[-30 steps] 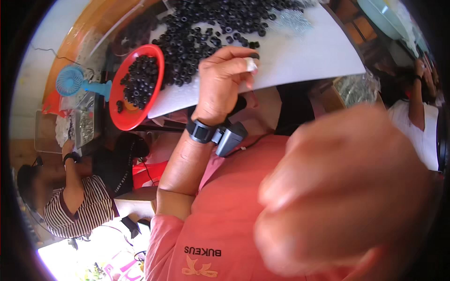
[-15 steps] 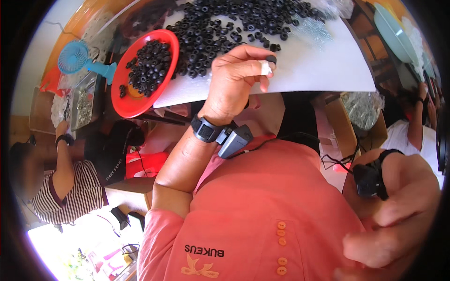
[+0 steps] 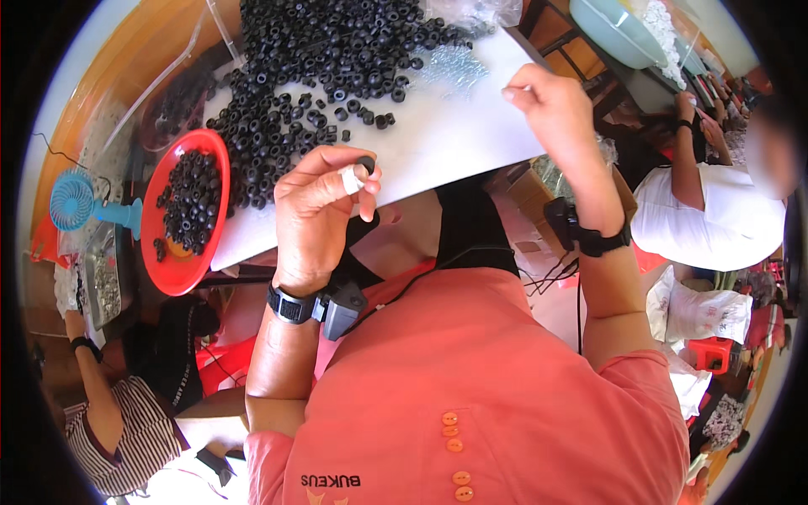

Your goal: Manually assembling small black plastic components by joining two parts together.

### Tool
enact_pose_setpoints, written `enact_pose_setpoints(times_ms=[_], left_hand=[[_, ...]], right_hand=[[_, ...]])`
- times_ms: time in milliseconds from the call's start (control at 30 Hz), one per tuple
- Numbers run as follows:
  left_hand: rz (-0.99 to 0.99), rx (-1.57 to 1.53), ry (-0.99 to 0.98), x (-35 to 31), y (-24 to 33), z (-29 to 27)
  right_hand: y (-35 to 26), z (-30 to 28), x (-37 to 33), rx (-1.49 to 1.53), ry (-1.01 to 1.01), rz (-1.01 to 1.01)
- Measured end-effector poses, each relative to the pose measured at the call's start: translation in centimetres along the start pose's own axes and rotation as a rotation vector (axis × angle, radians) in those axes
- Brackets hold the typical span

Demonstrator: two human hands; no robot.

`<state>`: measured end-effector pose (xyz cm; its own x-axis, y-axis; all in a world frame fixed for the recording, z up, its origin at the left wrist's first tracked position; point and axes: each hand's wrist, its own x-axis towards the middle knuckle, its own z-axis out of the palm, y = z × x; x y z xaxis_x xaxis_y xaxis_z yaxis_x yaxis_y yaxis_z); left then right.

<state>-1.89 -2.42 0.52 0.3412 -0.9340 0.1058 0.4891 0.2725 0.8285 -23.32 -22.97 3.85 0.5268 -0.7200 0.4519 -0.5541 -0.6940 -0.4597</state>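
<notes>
My left hand is raised at the table's near edge. It pinches a small black cylindrical piece between thumb and fingertips; white tape wraps one digit. Over the right side of the white tabletop is my right hand, its thumb and fingers drawn together. Whether something tiny sits in that pinch is too small to make out. A small heap of clear, shiny bits lies left of the right hand. Beyond my left hand spreads a large pile of black hollow pieces.
A red plate with more black pieces sits at the table's left edge. A blue fan stands farther left. One co-worker in stripes is at lower left, another in white at right. An open carton is below the right forearm.
My right hand has swung from low at the right, near my body, up over the table's right side. My left hand keeps its pinch on the black piece. The whole view has shifted.
</notes>
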Motion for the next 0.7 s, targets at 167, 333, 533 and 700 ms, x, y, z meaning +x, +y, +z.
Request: enact_pose_setpoints(times_ms=[167,333,533,700], left_hand=[[-0.011,0.016,0.013,0.5,-0.3,0.4],[-0.014,0.06,0.019,0.6,-0.3,0.2],[-0.037,0.04,0.018,0.9,-0.3,0.1],[-0.116,0.043,0.034,1.4,-0.1,0.3]], right_hand=[[-1.7,2.9,1.4,-0.381,-0.031,-0.343],[-3.5,4.8,1.0,-0.516,-0.078,-0.414],[-4.0,5.1,2.1,-0.439,-0.068,-0.401],[-4.5,5.9,2.3,-0.511,-0.091,-0.451]])
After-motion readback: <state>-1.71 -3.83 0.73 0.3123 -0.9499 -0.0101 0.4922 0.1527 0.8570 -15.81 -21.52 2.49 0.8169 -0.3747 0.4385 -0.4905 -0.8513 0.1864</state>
